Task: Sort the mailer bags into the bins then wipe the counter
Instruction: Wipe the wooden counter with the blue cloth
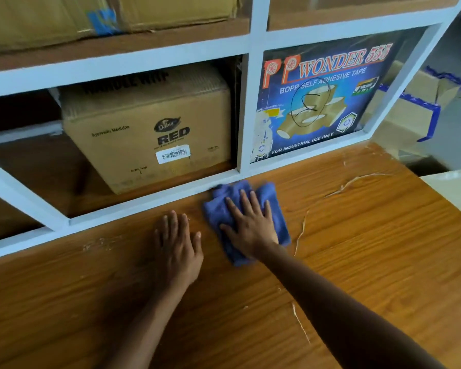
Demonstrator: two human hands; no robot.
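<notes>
1. Currently, right hand (252, 226): fingers (246, 201) straight and spread, pressing one crumpled, soft blue cloth (273, 198) onto the wood-grain surface (357, 235).
2. Left hand (180, 246): flat, holds nothing, just left of cloth.
3. Beyond fingers: one brown corrugated carton (147, 134), one glossy blue carton (314, 99).

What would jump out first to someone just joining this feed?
The blue cloth, pressed flat under the right hand on the wooden counter, left hand resting flat beside it. Behind, a blue tape box fills the right shelf bay, a brown carton the left one.
</notes>
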